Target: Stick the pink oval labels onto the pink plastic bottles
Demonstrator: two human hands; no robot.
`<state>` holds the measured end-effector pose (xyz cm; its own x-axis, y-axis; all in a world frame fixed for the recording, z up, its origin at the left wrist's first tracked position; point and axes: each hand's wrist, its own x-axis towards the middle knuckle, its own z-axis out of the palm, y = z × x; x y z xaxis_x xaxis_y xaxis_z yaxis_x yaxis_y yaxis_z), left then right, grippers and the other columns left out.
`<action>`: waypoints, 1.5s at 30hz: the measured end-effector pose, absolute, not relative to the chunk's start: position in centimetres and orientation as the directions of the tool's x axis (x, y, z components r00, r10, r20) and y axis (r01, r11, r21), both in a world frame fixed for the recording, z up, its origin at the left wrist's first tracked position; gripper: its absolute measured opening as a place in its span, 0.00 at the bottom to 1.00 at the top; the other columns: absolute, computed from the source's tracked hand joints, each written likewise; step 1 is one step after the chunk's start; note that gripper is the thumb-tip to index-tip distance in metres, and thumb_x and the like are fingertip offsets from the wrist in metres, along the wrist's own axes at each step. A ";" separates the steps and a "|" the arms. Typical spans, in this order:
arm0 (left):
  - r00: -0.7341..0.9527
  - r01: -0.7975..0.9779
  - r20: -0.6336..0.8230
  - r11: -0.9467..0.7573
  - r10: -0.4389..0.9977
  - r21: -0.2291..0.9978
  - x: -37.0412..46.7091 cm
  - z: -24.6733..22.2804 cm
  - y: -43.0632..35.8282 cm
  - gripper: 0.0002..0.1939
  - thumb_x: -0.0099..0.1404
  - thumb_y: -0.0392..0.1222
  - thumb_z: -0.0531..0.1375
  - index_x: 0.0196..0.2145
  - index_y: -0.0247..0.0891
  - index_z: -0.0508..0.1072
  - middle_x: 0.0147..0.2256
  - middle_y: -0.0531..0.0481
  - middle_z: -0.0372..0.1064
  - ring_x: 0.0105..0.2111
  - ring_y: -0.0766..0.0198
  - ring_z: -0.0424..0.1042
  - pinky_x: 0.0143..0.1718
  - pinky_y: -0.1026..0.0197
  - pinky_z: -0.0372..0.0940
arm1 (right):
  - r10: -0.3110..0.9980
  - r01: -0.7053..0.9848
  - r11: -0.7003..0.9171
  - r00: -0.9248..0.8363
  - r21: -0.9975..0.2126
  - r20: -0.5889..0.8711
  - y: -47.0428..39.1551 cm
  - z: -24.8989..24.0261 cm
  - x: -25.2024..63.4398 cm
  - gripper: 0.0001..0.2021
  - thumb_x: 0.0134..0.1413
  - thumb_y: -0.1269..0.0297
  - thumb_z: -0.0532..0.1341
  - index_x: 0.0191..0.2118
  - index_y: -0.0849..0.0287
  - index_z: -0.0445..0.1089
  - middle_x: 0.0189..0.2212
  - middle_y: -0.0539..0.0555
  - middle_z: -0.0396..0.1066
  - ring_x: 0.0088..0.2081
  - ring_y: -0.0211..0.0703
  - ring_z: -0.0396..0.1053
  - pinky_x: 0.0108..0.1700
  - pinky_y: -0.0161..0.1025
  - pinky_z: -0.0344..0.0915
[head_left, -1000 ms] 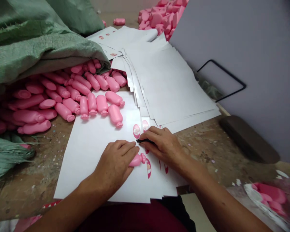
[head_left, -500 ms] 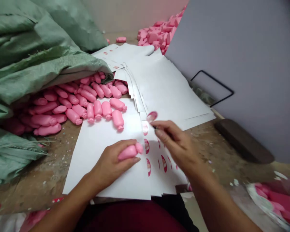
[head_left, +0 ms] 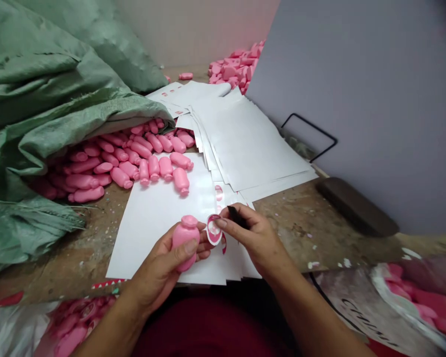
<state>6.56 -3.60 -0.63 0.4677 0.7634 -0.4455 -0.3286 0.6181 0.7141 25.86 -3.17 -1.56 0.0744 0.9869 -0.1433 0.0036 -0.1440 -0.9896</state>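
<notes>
My left hand [head_left: 167, 260] is closed around a pink bottle [head_left: 187, 240], its neck pointing up and away from me. Just to its right, my right hand [head_left: 245, 230] pinches an oval pink-and-white sticker [head_left: 214, 230] between thumb and finger. A dark, thin tool [head_left: 238, 217] also sits in the fingers of that hand. The sticker is beside the bottle, close to my left fingertips. Beneath both hands lie white sheets [head_left: 148, 213], and a sheet with oval stickers [head_left: 219, 193] shows partly behind my right hand.
Several pink bottles [head_left: 165, 168] spill from a green sack [head_left: 59, 94] at left. Blank sheets [head_left: 249, 144] lie beyond my hands. A grey panel [head_left: 349, 99] and dark block [head_left: 357, 206] stand right. Bags of pink pieces [head_left: 423, 302] sit lower right and lower left.
My left hand has turned the bottle from lying sideways to neck up. My right hand has come down and left with the sticker, now beside the bottle. The view has shifted slightly.
</notes>
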 end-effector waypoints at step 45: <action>0.297 -0.450 -0.549 0.621 0.782 0.642 9.5 -0.1 -4.9 0.25 0.74 0.56 0.47 0.58 0.38 0.66 0.50 0.40 0.72 0.47 0.56 0.72 0.42 0.57 0.69 | 0.979 0.116 -0.203 0.023 -0.972 -0.202 -5.5 -0.8 23.1 0.13 0.55 0.56 0.64 0.43 0.52 0.63 0.30 0.45 0.71 0.31 0.40 0.69 0.33 0.38 0.63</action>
